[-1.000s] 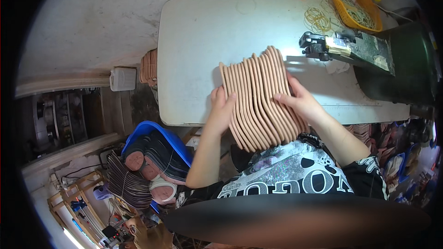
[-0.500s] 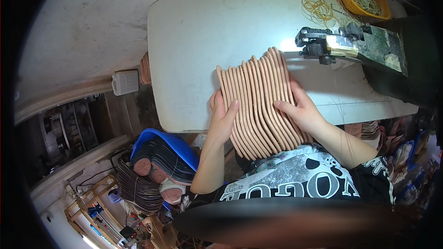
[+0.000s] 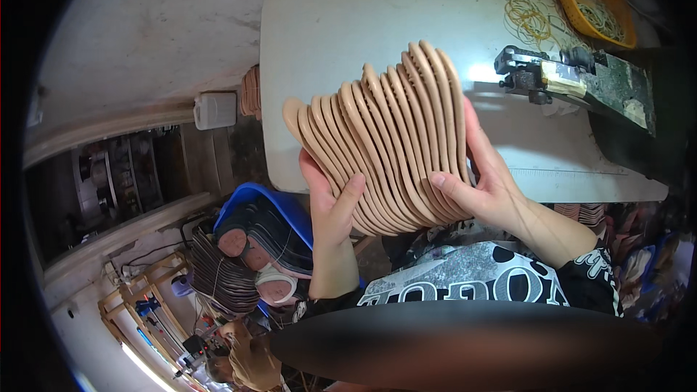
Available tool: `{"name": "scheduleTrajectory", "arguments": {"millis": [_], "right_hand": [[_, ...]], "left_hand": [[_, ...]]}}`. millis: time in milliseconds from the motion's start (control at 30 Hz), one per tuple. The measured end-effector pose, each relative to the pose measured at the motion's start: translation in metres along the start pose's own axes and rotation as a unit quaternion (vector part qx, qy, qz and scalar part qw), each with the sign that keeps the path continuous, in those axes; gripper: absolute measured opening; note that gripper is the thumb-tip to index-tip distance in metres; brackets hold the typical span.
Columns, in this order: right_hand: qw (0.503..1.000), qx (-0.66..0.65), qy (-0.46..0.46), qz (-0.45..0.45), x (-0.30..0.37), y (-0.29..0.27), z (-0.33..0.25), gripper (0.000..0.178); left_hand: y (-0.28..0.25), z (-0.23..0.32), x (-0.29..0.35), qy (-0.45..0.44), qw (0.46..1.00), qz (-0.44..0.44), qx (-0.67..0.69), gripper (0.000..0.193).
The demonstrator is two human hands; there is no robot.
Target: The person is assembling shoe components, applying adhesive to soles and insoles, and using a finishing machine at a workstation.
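A thick stack of tan shoe insoles (image 3: 385, 145) is held up in front of me, over the near edge of the white table. The insoles stand on edge side by side, and their upper ends fan apart. My left hand (image 3: 332, 199) grips the stack's left side, thumb across the near face. On the right side my right hand (image 3: 483, 181) clasps it, its thumb pressed on the edges and its fingers behind. Most of the fingers of both hands are hidden by the stack.
A dark machine arm (image 3: 573, 76) reaches over the white table (image 3: 327, 36) from the right. Rubber bands (image 3: 530, 18) lie near an orange basket (image 3: 592, 11). At lower left, a blue bin (image 3: 265, 199) holds dark soles. A white jug (image 3: 215, 110) stands left of the table.
Both hands have raised the stack and shifted it slightly left. Its upper ends have spread wider, with the left end leaning further left. My view has shifted a little.
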State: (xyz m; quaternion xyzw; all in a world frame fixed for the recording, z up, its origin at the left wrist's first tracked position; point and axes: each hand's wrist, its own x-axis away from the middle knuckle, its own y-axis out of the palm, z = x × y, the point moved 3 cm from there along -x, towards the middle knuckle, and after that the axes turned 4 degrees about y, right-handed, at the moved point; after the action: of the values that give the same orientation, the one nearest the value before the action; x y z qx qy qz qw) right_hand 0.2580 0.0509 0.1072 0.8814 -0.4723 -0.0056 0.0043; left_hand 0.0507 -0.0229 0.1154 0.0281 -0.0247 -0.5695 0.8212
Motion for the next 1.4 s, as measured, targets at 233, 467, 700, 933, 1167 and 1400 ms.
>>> {"name": "scheduleTrajectory", "arguments": {"millis": [233, 467, 700, 933, 1167, 1400], "right_hand": [[0.996, -0.001, -0.091, 0.004, 0.003, 0.0, -0.02, 0.085], [0.96, 0.211, -0.171, 0.073, 0.007, -0.003, 0.005, 0.097], [0.973, 0.226, -0.026, 0.029, 0.017, 0.004, 0.007, 0.079], [0.963, 0.262, 0.026, 0.047, 0.039, -0.004, -0.043, 0.064], [0.97, 0.233, 0.063, 0.014, 0.039, -0.007, -0.059, 0.061], [0.957, 0.244, 0.159, 0.017, 0.013, -0.012, -0.002, 0.057]], "left_hand": [[0.002, 0.029, 0.006, 0.091, 0.995, 0.028, 0.002, 0.086], [-0.014, 0.012, -0.01, 0.154, 0.969, -0.111, -0.155, 0.126], [-0.01, -0.01, -0.011, 0.149, 0.973, -0.108, -0.137, 0.106], [0.009, 0.024, 0.005, -0.049, 0.991, -0.114, -0.058, 0.072], [0.015, 0.031, 0.007, -0.075, 0.992, -0.098, 0.0, 0.069], [0.007, -0.026, -0.031, -0.07, 0.953, -0.091, -0.281, 0.068]]}}
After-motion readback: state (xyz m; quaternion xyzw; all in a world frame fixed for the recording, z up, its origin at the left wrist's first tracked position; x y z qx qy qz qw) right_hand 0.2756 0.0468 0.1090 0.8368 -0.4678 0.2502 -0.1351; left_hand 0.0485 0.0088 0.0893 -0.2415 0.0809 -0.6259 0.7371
